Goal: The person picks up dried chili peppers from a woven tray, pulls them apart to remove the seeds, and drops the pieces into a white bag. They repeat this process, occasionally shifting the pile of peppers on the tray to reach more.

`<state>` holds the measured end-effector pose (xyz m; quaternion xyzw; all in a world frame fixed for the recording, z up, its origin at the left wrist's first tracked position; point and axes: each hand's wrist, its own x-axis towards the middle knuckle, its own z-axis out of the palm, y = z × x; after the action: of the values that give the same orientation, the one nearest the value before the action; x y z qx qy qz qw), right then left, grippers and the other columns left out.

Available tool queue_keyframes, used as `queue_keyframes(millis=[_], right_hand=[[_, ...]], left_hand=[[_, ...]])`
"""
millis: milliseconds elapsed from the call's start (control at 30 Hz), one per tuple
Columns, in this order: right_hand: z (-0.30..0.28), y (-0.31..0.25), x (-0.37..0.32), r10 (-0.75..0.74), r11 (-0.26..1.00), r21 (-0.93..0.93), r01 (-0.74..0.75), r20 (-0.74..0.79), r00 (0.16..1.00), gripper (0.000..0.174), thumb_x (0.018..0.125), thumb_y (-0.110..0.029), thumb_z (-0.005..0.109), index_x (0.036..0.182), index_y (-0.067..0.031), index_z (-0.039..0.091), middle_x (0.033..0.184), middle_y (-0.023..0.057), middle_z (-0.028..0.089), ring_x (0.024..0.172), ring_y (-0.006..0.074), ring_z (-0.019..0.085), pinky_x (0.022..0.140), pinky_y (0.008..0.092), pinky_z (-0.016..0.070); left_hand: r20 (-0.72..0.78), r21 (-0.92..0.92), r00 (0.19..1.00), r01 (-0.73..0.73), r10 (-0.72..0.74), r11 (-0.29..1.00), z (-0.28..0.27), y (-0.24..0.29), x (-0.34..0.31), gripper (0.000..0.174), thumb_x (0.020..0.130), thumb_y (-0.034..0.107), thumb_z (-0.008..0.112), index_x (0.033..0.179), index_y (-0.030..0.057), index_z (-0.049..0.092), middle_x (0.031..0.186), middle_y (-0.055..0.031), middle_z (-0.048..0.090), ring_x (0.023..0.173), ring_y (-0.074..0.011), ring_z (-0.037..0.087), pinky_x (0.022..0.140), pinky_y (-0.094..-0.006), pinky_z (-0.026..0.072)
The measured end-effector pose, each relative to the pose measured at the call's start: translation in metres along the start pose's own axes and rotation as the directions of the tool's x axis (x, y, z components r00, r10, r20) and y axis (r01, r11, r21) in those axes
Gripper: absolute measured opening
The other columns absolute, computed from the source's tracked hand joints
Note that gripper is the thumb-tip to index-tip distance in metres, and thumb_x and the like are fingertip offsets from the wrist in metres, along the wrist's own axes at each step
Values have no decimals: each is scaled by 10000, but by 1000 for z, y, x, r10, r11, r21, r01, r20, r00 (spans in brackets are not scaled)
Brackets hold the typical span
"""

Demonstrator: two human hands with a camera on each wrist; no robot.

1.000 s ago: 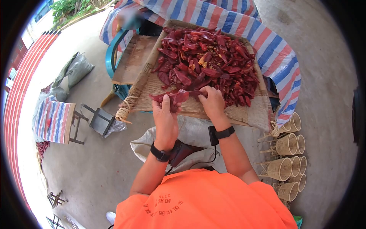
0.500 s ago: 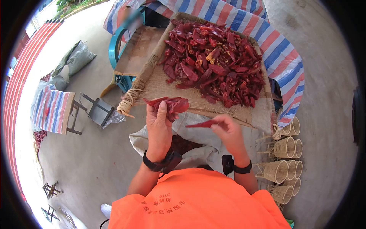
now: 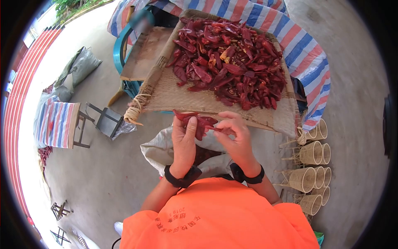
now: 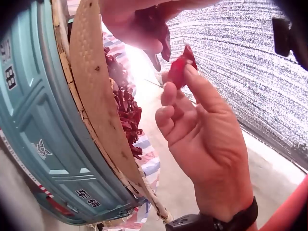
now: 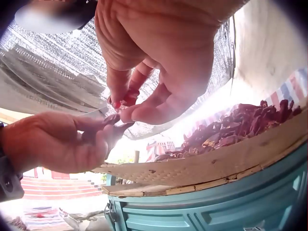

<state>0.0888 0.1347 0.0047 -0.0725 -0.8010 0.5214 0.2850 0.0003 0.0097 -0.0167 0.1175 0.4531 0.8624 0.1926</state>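
My left hand (image 3: 185,143) holds a small bunch of dried red chili peppers (image 3: 202,123) between thumb and fingers, in front of the near edge of a woven tray (image 3: 182,97). My right hand (image 3: 236,139) is close beside it, thumb and fingertips pinching a red chili (image 4: 179,72) in the left wrist view. Seen from the right wrist, the fingertips of both hands meet around the chilies. A large heap of red chilies (image 3: 232,62), with yellow seeds scattered through it, lies on the tray.
Below my hands gapes a pale sack (image 3: 159,147) with dark red contents. The tray rests on a teal vehicle bed (image 5: 192,216). Striped tarp (image 3: 306,54) hangs behind it. Wicker baskets (image 3: 302,179) stand at right, a dark stool (image 3: 108,121) at left.
My right hand went from the heap back towards my body with a chili, then across to the left hand. The left hand has shifted slightly right, still holding its bunch.
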Motion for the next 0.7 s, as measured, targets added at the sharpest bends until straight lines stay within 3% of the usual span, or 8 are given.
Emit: queue_keyframes(millis=[67,167,267,367,467,567,700], right_hand=[[-9,1,-3,-22,999,28,22,-4,1000,219,782,-8,721,975,-47,624,1045,60,613,758,94,573,658,235,473],[-20,2,-16,118,991,52,-120,43,992,216,782,-30,728,969,-49,621,962,32,621,699,88,553,626,227,455],[-23,2,-15,126,986,-130,-105,162,979,231,777,-64,745,973,-57,622,892,20,603,642,92,532,590,225,437],[-16,-5,-14,123,986,-113,-121,8,992,245,770,-92,758,978,-65,631,826,20,578,612,98,520,556,233,425],[-12,-16,0,-34,972,-234,28,-22,999,208,777,-110,755,947,-68,644,812,21,568,592,90,510,548,236,416],[-3,-9,1,35,950,-311,-30,12,999,163,784,-115,749,905,-66,651,801,14,557,583,80,487,535,232,398],[-1,2,-5,170,982,-85,-170,-13,985,132,811,-109,732,887,-47,644,794,-11,561,601,52,477,542,214,386]], left_hand=[[-37,-23,999,28,-29,999,-3,0,1,235,1006,204,511,1200,74,492,968,-34,633,715,-102,604,596,-221,448],[-73,-75,995,65,-70,995,-8,2,8,239,998,235,530,1182,84,509,962,-30,640,685,-108,607,599,-232,462],[-82,-155,988,114,-128,981,-7,7,10,242,993,236,540,1180,85,513,943,-22,637,674,-102,601,581,-229,461],[-18,-101,985,169,-171,980,-9,-2,7,247,987,230,552,1181,83,512,914,-18,634,664,-90,592,548,-218,451],[36,1,970,238,-238,971,-1,-3,-4,243,985,218,554,1181,81,513,893,-20,630,658,-79,583,515,-206,433],[146,-29,958,253,-246,967,-3,-11,-7,251,955,173,602,1165,64,520,951,-32,636,700,-77,589,540,-199,484],[239,24,932,275,-272,961,-9,-7,-8,238,952,130,599,1161,55,515,983,-50,632,741,-88,601,594,-213,518]])
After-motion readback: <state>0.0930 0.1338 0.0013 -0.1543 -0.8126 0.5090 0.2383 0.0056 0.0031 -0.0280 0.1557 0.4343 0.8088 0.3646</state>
